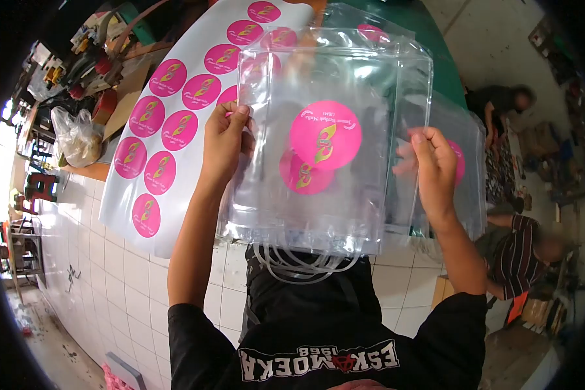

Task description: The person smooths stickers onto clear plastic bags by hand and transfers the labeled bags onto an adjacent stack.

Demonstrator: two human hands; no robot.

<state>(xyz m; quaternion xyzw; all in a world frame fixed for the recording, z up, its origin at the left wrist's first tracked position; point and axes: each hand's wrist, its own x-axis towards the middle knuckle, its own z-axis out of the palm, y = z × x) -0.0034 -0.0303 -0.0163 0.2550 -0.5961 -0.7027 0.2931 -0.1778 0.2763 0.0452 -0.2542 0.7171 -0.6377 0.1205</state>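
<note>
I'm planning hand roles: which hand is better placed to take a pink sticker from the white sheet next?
Probably the left hand: it grips the clear bag beside the white sheet, while the right hand holds the opposite edge, farther away.

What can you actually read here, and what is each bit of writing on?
"ESKAMOEKA", upside down: black shirt.
"1968", apparently, also upside down: same shirt.
"Berkah Mulia", probably, upside down: pink sticker on the front clear bag; its other wording is too small to read surely.
Pink circles on the white sheet: lettering too small.
Sticker at the right: unreadable.
</note>
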